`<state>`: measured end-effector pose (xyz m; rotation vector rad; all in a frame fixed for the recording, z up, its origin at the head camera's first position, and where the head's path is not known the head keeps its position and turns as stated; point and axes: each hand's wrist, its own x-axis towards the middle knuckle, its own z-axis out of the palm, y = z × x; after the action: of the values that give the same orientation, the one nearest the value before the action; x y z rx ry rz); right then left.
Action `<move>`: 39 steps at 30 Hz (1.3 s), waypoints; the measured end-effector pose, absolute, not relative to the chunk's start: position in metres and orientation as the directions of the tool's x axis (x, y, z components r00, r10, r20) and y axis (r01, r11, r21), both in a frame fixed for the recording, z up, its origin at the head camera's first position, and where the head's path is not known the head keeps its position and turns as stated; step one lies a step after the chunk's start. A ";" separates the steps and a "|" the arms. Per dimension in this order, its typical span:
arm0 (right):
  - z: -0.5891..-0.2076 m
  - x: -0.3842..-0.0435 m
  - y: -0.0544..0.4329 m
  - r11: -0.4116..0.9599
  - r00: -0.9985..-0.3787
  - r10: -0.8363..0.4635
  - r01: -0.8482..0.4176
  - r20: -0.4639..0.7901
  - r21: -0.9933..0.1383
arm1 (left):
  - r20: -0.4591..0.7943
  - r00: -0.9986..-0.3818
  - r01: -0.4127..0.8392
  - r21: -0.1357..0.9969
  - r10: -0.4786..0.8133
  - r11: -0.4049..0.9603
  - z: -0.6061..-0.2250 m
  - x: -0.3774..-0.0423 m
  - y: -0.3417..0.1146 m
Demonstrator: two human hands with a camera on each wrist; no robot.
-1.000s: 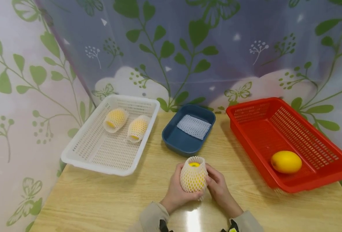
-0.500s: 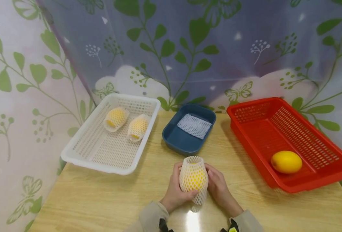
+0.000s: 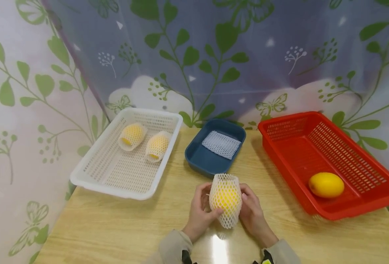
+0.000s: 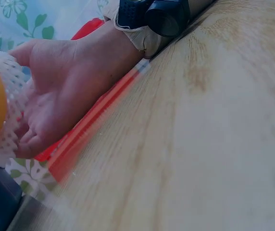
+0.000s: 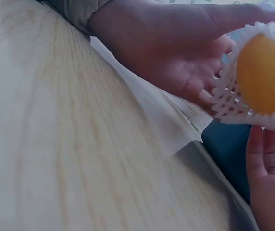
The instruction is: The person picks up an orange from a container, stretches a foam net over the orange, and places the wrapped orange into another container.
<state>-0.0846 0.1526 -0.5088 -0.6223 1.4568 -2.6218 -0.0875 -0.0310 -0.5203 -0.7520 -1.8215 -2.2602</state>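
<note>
A yellow oval fruit in a white foam net sleeve is held upright over the table, its top covered by the netting. My left hand grips it from the left, thumb across the front and fingers behind. On the other side, my right hand holds the sleeve with its fingers partly hidden behind the fruit. In the left wrist view, the right palm faces the netting. Orange-yellow skin of the fruit shows through an opening of the sleeve in the right wrist view.
A white basket at left holds two netted fruits. Behind the hands stands a blue tray with a flat foam net in it. At right, a red basket contains a bare yellow fruit. Patterned cloth hangs behind.
The sleeved fruit has moved slightly right and up. Its yellow top, visible in the sleeve's opening a second ago, is now below the netting's rim. Baskets and tray stay put.
</note>
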 end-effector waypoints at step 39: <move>-0.509 -0.086 0.153 -0.599 -0.951 -0.161 -0.119 0.264 -0.792 | 0.426 -0.900 0.399 0.890 0.091 -0.223 -0.516 -0.087 -0.035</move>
<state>-0.0856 0.1530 -0.5087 -0.4870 1.3948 -2.7454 -0.0867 -0.0351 -0.5163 -0.5872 -1.8157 -2.2334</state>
